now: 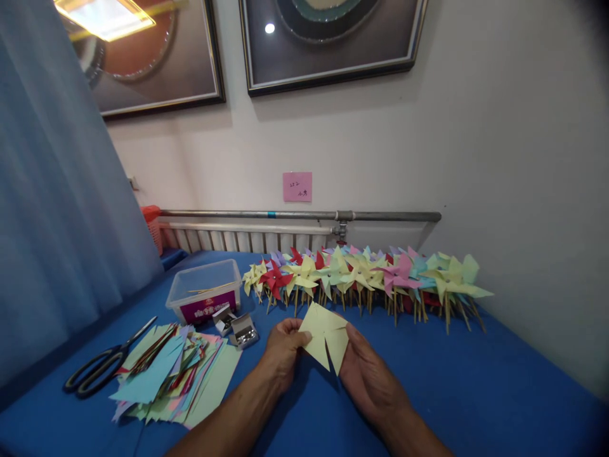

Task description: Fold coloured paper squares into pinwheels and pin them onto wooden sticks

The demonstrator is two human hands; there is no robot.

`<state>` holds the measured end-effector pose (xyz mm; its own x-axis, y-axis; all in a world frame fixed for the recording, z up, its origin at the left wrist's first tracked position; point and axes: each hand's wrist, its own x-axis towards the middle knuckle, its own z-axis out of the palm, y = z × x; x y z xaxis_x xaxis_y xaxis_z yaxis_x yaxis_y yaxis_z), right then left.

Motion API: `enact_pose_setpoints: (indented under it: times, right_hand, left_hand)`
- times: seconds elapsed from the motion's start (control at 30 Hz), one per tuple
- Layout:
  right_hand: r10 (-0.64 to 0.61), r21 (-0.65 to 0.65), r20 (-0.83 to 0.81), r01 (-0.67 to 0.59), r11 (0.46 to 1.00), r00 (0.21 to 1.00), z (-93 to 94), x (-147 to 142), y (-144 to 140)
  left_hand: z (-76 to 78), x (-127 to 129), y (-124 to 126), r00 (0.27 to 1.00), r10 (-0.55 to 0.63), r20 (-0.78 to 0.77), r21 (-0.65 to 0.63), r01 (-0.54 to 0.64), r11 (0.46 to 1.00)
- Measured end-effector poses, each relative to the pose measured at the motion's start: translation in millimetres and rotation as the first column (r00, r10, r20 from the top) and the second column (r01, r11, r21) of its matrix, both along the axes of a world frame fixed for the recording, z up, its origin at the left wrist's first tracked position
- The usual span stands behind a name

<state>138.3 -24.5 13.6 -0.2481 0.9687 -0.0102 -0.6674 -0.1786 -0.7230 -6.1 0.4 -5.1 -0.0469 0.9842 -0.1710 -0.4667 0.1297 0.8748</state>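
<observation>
Forearms (233, 409) are angled inward, and a slit pale yellow paper square (318, 329) is held above the blue tabletop (499, 381), pinched by thumb and fingers of the left hand (283, 352) and gripped along its opposite edge by the right hand (368, 374), probably so that its cut flaps are steadied. Scissors (122, 349), stacked paper pieces (157, 374) and small open boxes (245, 332) are laid leftward, seemingly for easy reach, while pinwheels (358, 270) are massed behind, apparently to leave working room.
</observation>
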Motion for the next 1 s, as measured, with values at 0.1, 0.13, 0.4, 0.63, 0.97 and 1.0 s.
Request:
enact_pose_setpoints:
  times: [0.1,0.13,0.4,0.63,0.97,1.0]
  right_hand:
    - [-0.006,-0.018,0.021,0.006,1.0,1.0,-1.6,-2,-1]
    - [-0.01,-0.02,0.026,0.011,1.0,1.0,-2.4,-2,-1]
    - [-0.084,-0.08,0.175,0.099,0.992,0.981,-16.8,-4,3]
    - [-0.118,-0.073,0.21,0.136,0.988,0.97,-20.7,-3,5]
    - [-0.109,-0.063,0.2,0.124,0.99,0.974,-24.6,-5,4]
    - [-0.104,-0.064,0.207,0.119,0.991,0.973,-22.8,-5,2]
  left_hand:
    - [-2.7,1,0,1.0,-0.004,-0.012,0.002,0.004,1.0]
    - [-3.6,1,0,1.0,-0.007,-0.016,0.005,0.007,1.0]
    - [-9.2,2,2,0.996,0.013,-0.088,0.027,-0.01,1.0]
    - [-11.3,3,3,0.977,0.046,-0.209,0.075,-0.031,0.997]
    - [-4.4,2,-1,0.938,0.071,-0.339,0.162,-0.016,0.987]
    - [-4.3,1,0,0.934,0.072,-0.35,0.165,-0.015,0.986]
